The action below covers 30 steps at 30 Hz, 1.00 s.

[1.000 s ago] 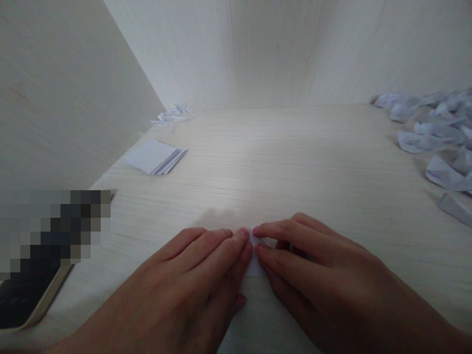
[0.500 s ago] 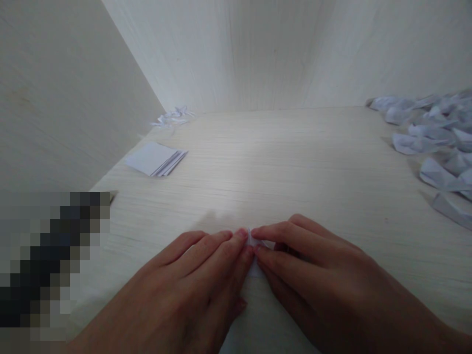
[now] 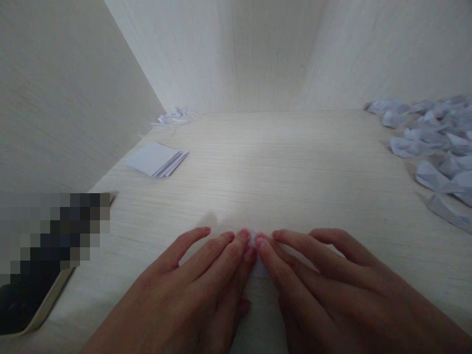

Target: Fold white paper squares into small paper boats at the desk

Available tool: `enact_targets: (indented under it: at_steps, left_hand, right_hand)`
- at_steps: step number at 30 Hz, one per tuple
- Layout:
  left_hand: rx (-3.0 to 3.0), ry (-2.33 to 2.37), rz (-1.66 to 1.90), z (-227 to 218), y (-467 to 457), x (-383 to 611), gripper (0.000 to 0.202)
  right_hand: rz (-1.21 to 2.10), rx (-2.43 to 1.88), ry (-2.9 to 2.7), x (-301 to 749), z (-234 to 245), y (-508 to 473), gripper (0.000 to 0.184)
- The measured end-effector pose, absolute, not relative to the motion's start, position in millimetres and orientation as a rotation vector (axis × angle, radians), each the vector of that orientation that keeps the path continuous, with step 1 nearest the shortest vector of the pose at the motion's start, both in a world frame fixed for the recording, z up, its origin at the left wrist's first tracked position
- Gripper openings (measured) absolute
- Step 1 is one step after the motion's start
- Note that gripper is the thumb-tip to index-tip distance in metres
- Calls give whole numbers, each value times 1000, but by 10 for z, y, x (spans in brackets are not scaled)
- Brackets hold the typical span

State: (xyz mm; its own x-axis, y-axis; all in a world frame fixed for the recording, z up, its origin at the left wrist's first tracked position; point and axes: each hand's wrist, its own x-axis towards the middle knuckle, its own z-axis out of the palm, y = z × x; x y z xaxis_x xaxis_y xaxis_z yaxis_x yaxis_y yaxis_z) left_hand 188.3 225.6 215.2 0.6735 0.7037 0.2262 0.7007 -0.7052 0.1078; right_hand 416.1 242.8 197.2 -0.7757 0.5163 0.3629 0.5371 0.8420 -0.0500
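Observation:
A small white folded paper (image 3: pixel 258 265) lies on the pale wooden desk (image 3: pixel 280 167) at the near middle, mostly covered by my hands. My left hand (image 3: pixel 199 280) lies flat on its left side, fingers stretched out and pressing down. My right hand (image 3: pixel 317 280) lies flat on its right side, fingers extended, fingertips meeting the left hand's over the paper's tip. Only a narrow strip of paper shows between the two hands.
A small stack of white paper squares (image 3: pixel 157 158) lies at the far left. Paper scraps (image 3: pixel 173 117) sit in the back left corner. A heap of folded paper pieces (image 3: pixel 435 147) fills the right side. A phone (image 3: pixel 25 305) rests at the near left edge. Wooden walls stand behind and left.
My right hand's fingers have flattened and spread out over the paper, where before they were bunched in a pinch at its tip. The left hand has hardly moved.

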Motion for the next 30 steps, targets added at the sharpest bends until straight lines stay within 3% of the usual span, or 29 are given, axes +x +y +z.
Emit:
enact_targets:
  at_steps: [7,11,18,30]
  left_hand:
    - [2991,1164,316,2177,2220,1924,31]
    - [2996,1212,222,2210,2230,2016,30]
    - [2927,1278,200,2352,2291,2181,35]
    - [2964,1344,154,2267,2155,2164,36]
  right_hand:
    - [-211,-763,-2644,4343,1865,2176,47]
    - [-160,-958,-2639,4250,2055,2063,43]
    - [-64,-1195,-2694,4041,2385,1870,51]
    - [-55,-1581,-2430,3683,2261,1632,52]
